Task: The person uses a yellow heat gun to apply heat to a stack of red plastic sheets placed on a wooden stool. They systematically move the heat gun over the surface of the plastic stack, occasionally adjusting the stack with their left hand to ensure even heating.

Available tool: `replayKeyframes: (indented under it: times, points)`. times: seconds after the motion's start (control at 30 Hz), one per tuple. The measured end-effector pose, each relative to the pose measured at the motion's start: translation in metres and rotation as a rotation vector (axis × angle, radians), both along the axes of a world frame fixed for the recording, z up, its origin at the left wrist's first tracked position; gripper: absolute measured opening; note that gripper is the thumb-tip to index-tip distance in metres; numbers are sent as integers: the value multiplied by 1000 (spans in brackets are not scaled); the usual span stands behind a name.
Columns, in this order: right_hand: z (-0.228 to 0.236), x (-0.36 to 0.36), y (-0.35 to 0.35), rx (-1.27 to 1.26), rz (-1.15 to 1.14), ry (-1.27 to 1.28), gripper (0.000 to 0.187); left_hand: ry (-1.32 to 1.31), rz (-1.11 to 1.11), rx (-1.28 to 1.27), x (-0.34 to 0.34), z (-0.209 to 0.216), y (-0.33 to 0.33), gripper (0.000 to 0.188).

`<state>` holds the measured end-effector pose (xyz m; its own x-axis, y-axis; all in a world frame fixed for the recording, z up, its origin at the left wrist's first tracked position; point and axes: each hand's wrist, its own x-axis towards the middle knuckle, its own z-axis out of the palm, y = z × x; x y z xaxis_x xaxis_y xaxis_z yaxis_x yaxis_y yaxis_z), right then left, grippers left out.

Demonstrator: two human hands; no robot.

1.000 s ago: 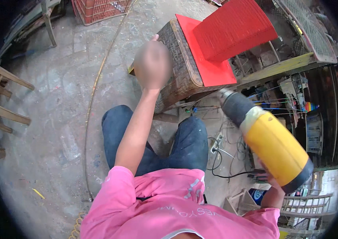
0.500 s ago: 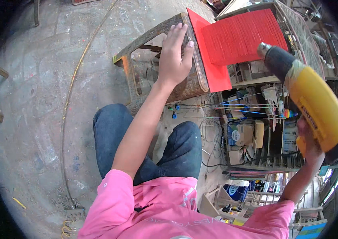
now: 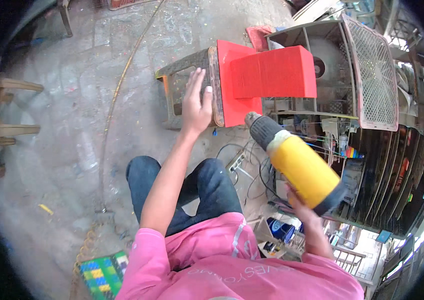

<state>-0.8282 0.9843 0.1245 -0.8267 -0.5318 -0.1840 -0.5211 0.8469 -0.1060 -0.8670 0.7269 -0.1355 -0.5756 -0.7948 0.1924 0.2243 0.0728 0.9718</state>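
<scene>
My right hand (image 3: 299,206) is wrapped round the handle of a yellow and black heat gun (image 3: 306,169). Its metal nozzle points up and left, close to the near corner of a flat red sheet (image 3: 227,102). That sheet lies against the seat of a worn dark stool (image 3: 184,64), and a red block (image 3: 274,72) with fine ridges stands out from the sheet. With fingers stretched out, my left hand (image 3: 196,109) rests at the edge of the stool's seat, beside the sheet. The fingertips lie over the stool's side.
A grey rack with a pink mesh basket (image 3: 378,75) stands right of the red block. Cables and a power strip (image 3: 237,161) lie on the floor near my knees. A long thin hose (image 3: 117,90) runs along the floor at left. Wooden legs (image 3: 19,131) show at far left.
The heat gun has swung left and lower in the view, bringing its nozzle near the sheet's near corner. My view has shifted, and the left hand stays at the stool.
</scene>
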Motion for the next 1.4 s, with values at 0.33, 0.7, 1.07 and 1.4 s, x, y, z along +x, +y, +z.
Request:
replayKeyframes:
  times: [0.33, 0.7, 1.07, 1.4]
  points:
    - [67, 69, -47, -229, -104, -223, 22, -360, -112, 183, -53, 103, -99, 43]
    - [64, 95, -147, -446, -667, -251, 19, -505, -485, 176, -117, 104, -237, 24]
    - [46, 126, -336, -492, -1323, -29, 16, -490, -1080, -197, -245, 77, -242, 22]
    - [31, 113, -421, -581, -1674, 126, 16, -282, -1349, -309, -358, 121, -181, 25]
